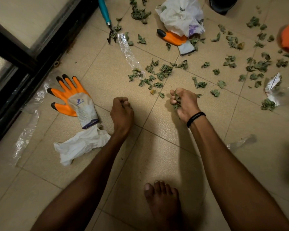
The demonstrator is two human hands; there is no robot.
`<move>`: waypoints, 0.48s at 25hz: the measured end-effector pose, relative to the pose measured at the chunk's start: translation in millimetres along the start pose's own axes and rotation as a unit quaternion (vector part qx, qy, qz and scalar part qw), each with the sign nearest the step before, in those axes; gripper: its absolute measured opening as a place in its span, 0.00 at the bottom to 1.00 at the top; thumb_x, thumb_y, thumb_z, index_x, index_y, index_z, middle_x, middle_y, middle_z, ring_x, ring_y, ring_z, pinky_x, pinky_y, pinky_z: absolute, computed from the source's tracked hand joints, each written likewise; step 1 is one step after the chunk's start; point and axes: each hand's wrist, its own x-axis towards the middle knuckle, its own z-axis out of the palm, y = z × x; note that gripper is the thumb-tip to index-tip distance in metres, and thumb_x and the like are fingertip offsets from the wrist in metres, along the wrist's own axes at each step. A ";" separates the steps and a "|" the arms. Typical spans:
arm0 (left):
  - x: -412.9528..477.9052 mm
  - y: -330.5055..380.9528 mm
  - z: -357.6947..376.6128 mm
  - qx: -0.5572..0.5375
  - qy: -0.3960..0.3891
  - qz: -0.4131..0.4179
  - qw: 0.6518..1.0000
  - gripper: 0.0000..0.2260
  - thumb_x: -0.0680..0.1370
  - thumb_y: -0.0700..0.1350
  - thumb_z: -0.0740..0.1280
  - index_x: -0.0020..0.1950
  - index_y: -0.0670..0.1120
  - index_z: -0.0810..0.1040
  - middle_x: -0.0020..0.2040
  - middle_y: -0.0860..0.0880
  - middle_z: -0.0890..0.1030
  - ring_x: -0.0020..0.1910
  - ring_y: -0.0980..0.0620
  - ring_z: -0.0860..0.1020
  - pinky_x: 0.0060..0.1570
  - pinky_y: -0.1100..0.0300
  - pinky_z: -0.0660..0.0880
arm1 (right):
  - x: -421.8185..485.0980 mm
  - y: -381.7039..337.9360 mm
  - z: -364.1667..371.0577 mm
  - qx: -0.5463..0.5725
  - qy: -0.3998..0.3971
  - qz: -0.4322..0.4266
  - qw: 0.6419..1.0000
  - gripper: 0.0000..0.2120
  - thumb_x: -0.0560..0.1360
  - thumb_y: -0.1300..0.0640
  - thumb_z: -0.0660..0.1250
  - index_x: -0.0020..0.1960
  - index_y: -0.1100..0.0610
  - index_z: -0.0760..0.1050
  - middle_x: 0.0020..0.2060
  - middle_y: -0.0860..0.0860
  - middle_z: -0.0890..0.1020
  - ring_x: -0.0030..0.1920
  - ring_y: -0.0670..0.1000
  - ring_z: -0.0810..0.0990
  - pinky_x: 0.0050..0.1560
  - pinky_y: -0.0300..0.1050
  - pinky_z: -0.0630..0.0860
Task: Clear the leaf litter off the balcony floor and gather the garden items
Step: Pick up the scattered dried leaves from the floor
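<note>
- One orange-and-grey glove (73, 97) lay flat, palm up, well to the left of the left fingers. It was probably discarded there, since both hands worked bare.
- One crumpled white paper (80, 145) touched that glove's cuff.
- One teal hand rake (105, 14) lay far beyond the left fingers, unused, with leaves caught at its tines.
- The left hand (122, 110) hovered low over the tile with its fingers clenched. Whether they enclosed any leaves, I could not tell.
- The second glove (173, 38), making two in all, lay far ahead between the two hands, half under one white bag (180, 15). The bag seemed the likely place for the litter.
- The right hand (184, 102) was turned palm up, its fingers grasping a clump of leaves (176, 101), probably so that none spilled.
- The leaf litter (158, 74), too many scraps to count, lay just beyond both sets of fingers and spread away to the right, so most of the clearing appeared undone.
</note>
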 end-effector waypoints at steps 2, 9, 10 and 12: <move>1.9 3.2 5.8 0.040 -0.012 0.024 0.999 0.09 0.83 0.40 0.59 0.58 0.43 0.78 0.50 0.49 0.81 0.48 0.52 0.78 0.47 0.60 0.72 | 6.0 13.5 4.0 -0.239 0.036 -0.089 0.966 0.10 0.79 0.67 0.55 0.53 0.60 0.74 0.43 0.54 0.79 0.33 0.48 0.75 0.29 0.40 0.72; 10.6 24.1 43.7 0.142 -0.059 0.140 0.978 0.10 0.82 0.47 0.65 0.51 0.42 0.82 0.43 0.47 0.80 0.43 0.54 0.73 0.42 0.58 0.71 | 10.6 49.0 8.8 -0.571 0.007 -0.272 0.774 0.11 0.78 0.50 0.66 0.57 0.54 0.76 0.52 0.52 0.73 0.48 0.47 0.71 0.48 0.39 0.67; 12.3 25.6 47.4 0.150 -0.059 0.142 0.977 0.10 0.81 0.47 0.66 0.54 0.41 0.82 0.46 0.44 0.80 0.44 0.53 0.73 0.42 0.59 0.71 | 12.5 51.9 8.9 -0.572 0.016 -0.287 0.768 0.09 0.78 0.52 0.66 0.54 0.55 0.76 0.50 0.52 0.74 0.47 0.48 0.72 0.47 0.40 0.67; 14.3 30.2 53.0 0.156 -0.061 0.135 0.977 0.13 0.81 0.47 0.68 0.60 0.39 0.80 0.52 0.41 0.79 0.46 0.49 0.76 0.43 0.59 0.71 | 15.7 52.1 9.0 -0.534 0.043 -0.288 0.794 0.08 0.78 0.52 0.64 0.50 0.57 0.75 0.46 0.52 0.78 0.45 0.49 0.74 0.44 0.42 0.70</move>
